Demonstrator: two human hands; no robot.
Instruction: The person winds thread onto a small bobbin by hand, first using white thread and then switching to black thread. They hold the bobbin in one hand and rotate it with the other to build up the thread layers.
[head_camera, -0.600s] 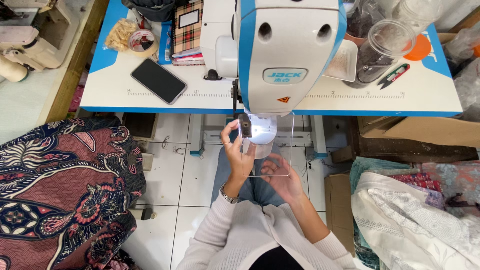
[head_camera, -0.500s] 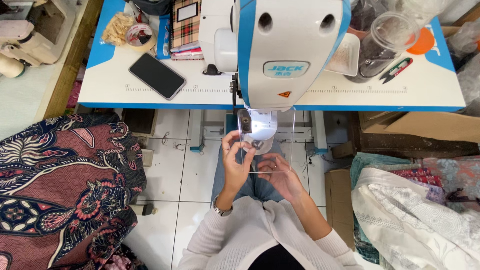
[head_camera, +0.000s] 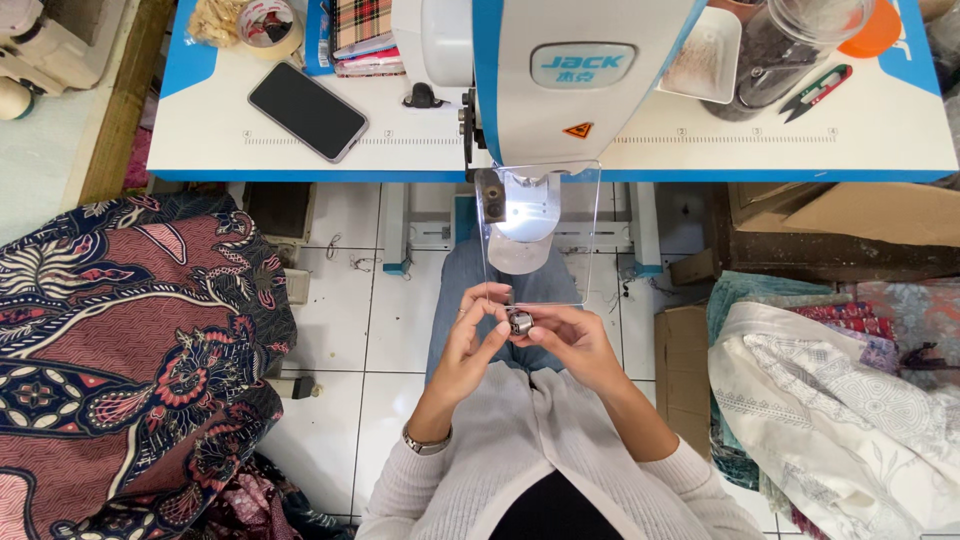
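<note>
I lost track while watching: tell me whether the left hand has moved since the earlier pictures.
Yes. The left hand has dropped away from the sewing machine head, toward the lap, and now meets the right hand around a small metal part.

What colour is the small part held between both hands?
Silvery metal bobbin case, seen in the head view.

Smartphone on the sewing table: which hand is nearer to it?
Left. The left hand sits below and right of the black smartphone, over the lap, fingers on the small metal bobbin case. The right hand holds the case from the far side, farther off.
</note>
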